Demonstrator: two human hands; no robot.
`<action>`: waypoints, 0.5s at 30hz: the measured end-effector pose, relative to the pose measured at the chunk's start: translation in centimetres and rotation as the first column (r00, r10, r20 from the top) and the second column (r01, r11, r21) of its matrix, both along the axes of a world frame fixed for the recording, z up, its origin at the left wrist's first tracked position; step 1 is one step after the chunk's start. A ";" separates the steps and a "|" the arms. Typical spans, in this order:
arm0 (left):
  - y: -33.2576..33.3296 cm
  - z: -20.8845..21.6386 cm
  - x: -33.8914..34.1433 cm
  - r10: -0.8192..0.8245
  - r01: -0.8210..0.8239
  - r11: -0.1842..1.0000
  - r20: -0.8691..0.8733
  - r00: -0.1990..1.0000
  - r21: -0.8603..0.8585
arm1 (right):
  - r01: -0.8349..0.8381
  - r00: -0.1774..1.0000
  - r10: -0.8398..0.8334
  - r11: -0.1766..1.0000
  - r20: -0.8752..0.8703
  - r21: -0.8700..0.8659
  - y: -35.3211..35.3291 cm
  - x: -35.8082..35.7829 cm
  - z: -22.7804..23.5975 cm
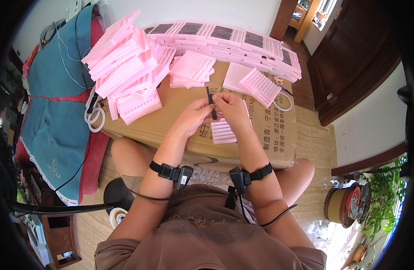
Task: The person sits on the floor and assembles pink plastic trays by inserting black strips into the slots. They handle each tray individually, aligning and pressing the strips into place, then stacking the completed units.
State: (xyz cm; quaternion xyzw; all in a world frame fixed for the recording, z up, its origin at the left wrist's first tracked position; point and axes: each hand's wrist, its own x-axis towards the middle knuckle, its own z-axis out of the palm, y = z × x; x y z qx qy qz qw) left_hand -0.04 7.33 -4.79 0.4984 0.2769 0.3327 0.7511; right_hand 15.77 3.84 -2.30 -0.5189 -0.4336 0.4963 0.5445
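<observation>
My left hand is closed around a thin, dark, narrow strip that stands nearly upright over the cardboard. My right hand pinches the strip from the other side, fingertips meeting those of the left. What kind of thing the strip is, I cannot make out. Partly under my right hand lies a pink grooved foam tray, resting on the brown cardboard box. Just beyond my hands sits a small pile of similar pink trays.
A tall, leaning stack of pink trays stands at the left. Along the back, stacked trays hold rows of dark pieces. More trays, scissors and a white ring lie right. White rings hang at the box's left edge.
</observation>
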 end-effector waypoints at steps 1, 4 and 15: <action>0.0 0.0 0.1 0.002 -0.003 1.000 0.011 1.000 0.018 | -0.005 1.000 0.005 1.000 -0.018 0.004 0.0 0.0 0.0; -0.1 0.1 0.3 0.006 -0.006 1.000 0.018 1.000 0.014 | 0.017 1.000 -0.017 1.000 -0.001 -0.026 -0.2 0.0 -0.2; -0.4 0.4 0.7 0.038 -0.031 0.995 0.073 0.997 -0.094 | 0.001 0.999 -0.002 1.000 -0.045 -0.013 0.2 0.5 -1.1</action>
